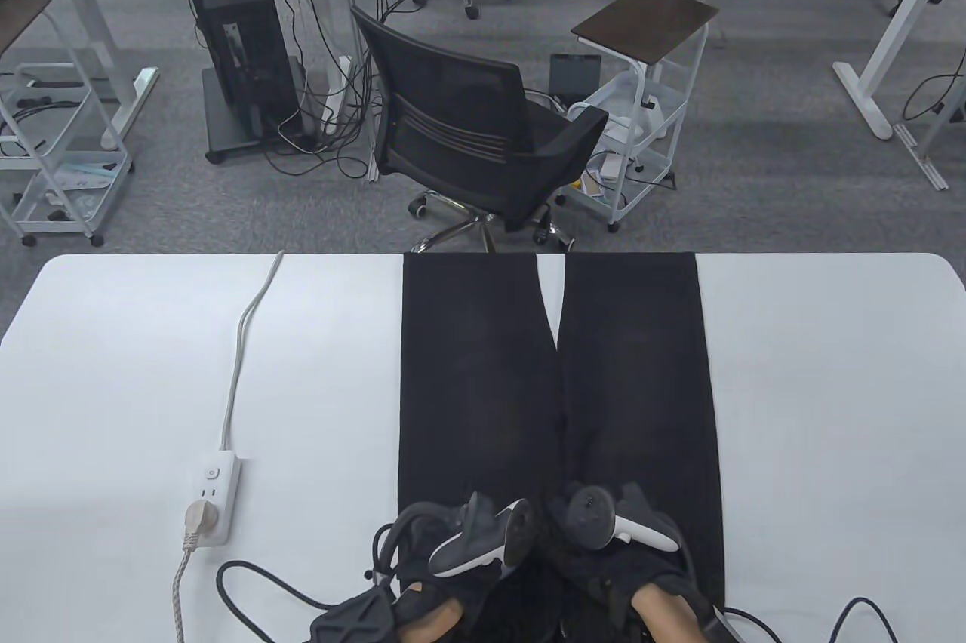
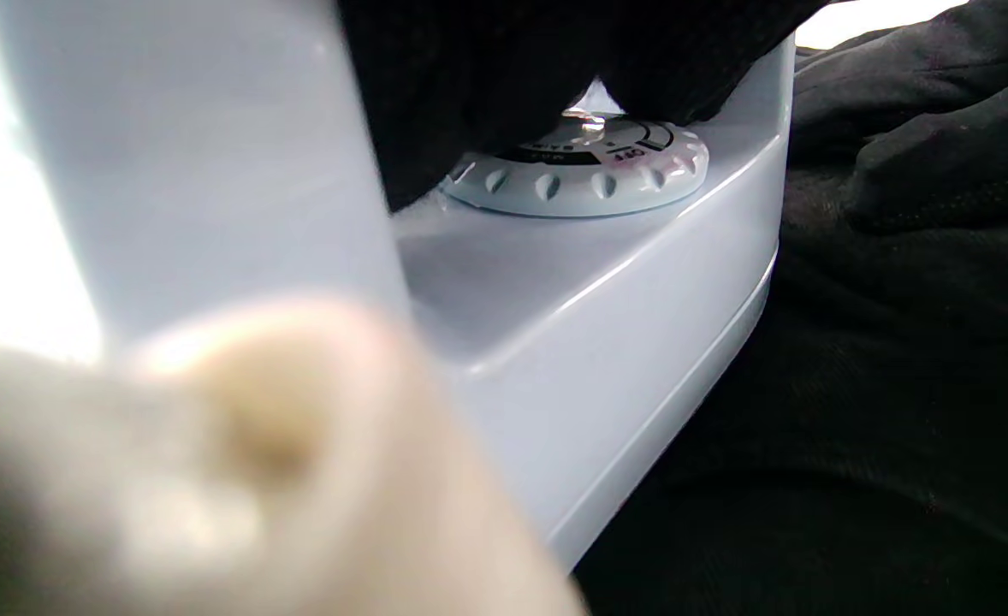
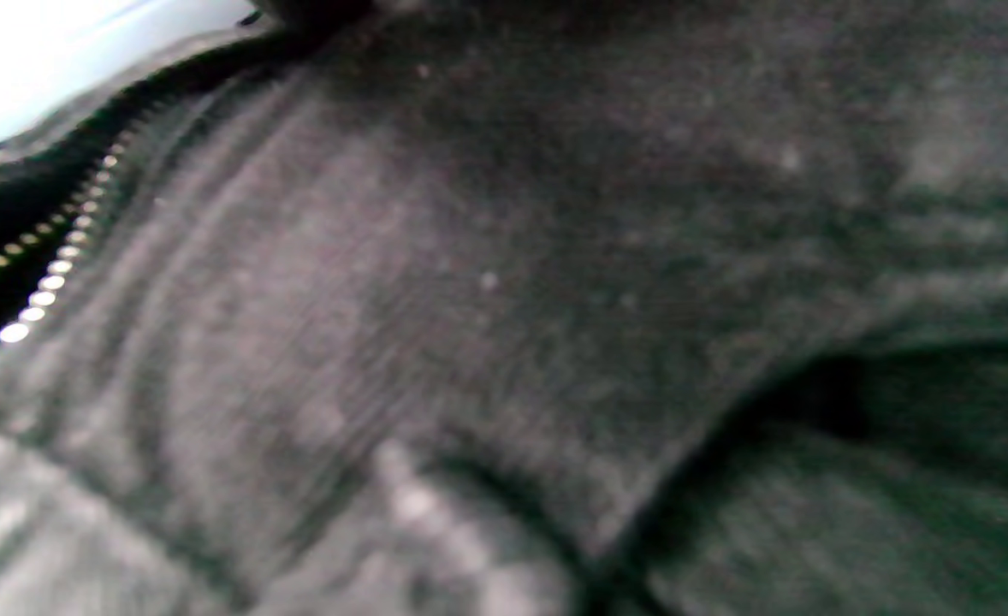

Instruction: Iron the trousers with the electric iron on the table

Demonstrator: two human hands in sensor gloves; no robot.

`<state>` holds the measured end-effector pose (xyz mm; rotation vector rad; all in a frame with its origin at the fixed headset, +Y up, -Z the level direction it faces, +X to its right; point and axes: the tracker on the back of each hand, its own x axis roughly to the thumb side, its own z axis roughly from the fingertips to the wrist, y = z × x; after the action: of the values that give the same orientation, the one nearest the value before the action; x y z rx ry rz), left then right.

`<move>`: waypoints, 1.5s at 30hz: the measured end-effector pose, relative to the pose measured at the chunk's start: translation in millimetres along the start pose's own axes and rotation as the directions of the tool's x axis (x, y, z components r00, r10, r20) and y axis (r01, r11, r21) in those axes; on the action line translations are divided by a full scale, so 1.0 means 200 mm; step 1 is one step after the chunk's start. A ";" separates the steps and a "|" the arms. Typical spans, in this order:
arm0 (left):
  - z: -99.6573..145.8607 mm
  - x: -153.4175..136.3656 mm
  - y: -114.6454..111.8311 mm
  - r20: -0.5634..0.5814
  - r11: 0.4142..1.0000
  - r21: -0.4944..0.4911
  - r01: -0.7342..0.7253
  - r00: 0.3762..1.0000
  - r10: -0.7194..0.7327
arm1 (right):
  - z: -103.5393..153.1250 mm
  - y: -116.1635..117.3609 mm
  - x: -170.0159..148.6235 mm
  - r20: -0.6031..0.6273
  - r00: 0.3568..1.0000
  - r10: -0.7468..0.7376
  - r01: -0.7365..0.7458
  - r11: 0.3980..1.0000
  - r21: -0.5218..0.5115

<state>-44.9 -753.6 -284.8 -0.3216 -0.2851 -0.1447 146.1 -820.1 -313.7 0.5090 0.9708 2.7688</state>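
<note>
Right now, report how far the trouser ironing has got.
Done: the black trousers lie flat on the table, and a plug sits in the power strip. In hand: both hands are at the waist end; the left hand is at the white iron, close to its dial, and the right hand is on fabric near the zipper. Left: both legs, which look untouched.
</note>
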 end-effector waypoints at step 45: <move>-0.48 -0.19 0.15 -0.101 0.988 -0.106 -0.110 0.990 0.099 | -0.01 0.01 0.00 0.020 1.000 0.018 -0.019 1.000 0.013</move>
<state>-50.6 -752.8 -392.1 -0.4384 -0.1654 -0.0726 144.7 -821.4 -313.7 0.5491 0.9851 2.7700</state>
